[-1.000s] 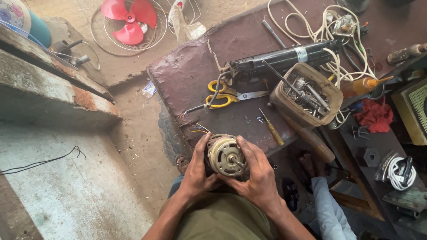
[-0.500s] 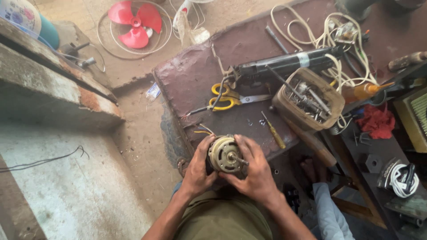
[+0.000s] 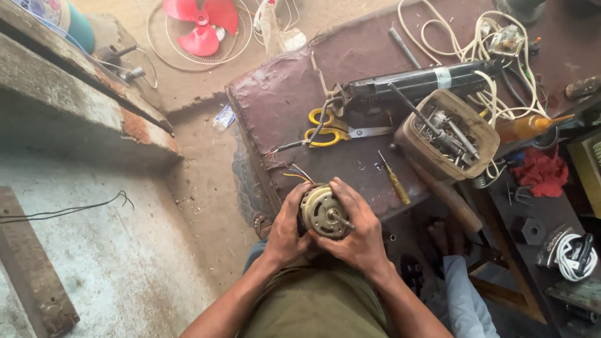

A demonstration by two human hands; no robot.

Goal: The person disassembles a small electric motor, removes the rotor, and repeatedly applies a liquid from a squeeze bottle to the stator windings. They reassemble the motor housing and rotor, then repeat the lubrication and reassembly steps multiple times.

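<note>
A small round fan motor with a pale metal end cap and a short shaft sits between both my hands, just over my lap at the near edge of a dark worn worktop. My left hand grips its left side. My right hand wraps its right side, thumb by the shaft. Thin coloured wires lead from the motor onto the worktop.
On the worktop lie yellow-handled scissors, a yellow-handled screwdriver, a long black tube, a tan box of metal tools, white cord and a wooden handle. A red fan blade in a wire guard lies on the floor beyond.
The view has shifted slightly. Both hands keep hold of the motor, and my right hand has shifted a little around its right side.
</note>
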